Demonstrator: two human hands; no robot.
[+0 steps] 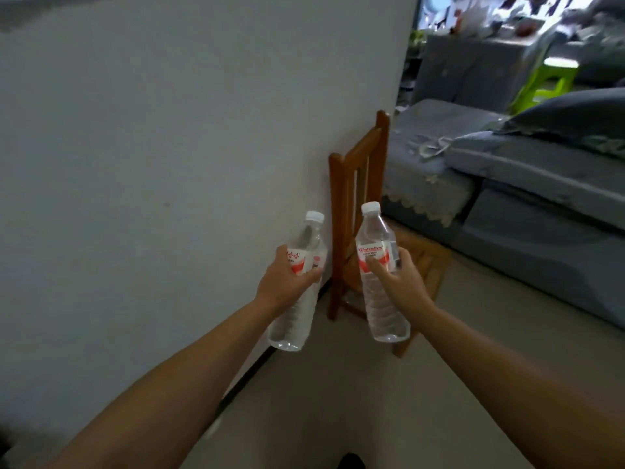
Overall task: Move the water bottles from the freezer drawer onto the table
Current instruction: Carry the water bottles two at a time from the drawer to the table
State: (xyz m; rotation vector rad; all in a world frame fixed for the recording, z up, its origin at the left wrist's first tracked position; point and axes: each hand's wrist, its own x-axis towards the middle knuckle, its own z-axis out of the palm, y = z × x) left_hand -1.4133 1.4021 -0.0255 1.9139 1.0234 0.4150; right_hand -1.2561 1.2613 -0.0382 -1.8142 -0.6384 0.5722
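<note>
Left hand point(287, 282): fingers wrapped round the label band of the left bottle point(299, 286), thumb across the front; cap tipped up and slightly right.
Right hand point(399, 282): fingers curled round the label of the right bottle point(378, 275), held close to upright.
Why held so: a mid-body grip probably balances each bottle for carrying, base hanging free; one per hand keeps them apart, not touching.
Task things: both bottles are in the air in front of the person; freezer drawer and table are not in view.
Around: plain wall point(169, 147) at left; wooden chair point(368, 211) straight ahead against it; grey sofa point(541, 214) at right; green stool point(548, 82) far right.
In the way: the chair blocks the line ahead; open floor point(338, 401) lies between wall and sofa.
</note>
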